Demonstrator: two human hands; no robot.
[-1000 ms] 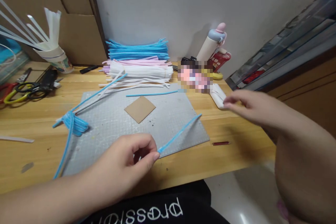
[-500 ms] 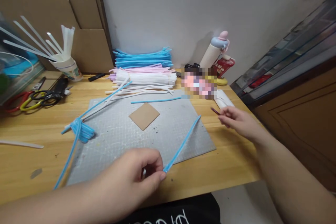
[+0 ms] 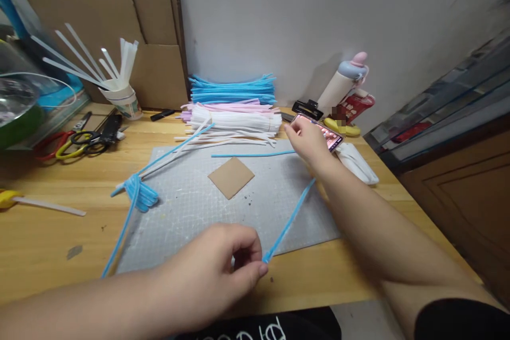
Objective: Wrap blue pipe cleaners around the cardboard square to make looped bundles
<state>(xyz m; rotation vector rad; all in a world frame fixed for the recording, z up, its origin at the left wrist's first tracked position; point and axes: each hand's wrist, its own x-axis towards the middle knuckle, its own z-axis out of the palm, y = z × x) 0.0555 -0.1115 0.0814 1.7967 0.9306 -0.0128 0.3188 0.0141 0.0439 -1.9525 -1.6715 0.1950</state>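
My left hand (image 3: 229, 271) is closed in a pinch on one end of a blue pipe cleaner (image 3: 290, 218), which slants up and right over the grey cutting mat (image 3: 187, 234). At the mat's far right, my right hand (image 3: 308, 139) is over a phone (image 3: 333, 139) with a lit screen. Its fingers are curled, and whatever they hold is hidden. A blue pipe cleaner shape with folded loops (image 3: 141, 194) lies on the mat's left edge, with long stems. Between the hands sits a brown cardboard square (image 3: 231, 178). Another blue pipe cleaner (image 3: 255, 154) lies behind it.
Bundles of blue pipe cleaners (image 3: 233, 89) and white pipe cleaners (image 3: 237, 119) lie along the wall. Scissors (image 3: 85, 141) and a cup of white sticks (image 3: 123, 101) stand left. A bottle (image 3: 338, 82) and a white case (image 3: 356, 163) are at the right.
My right hand has moved left and away from me to the phone. The thin dark stick it held is out of sight. My left hand keeps its pinch; the view has shifted slightly left.
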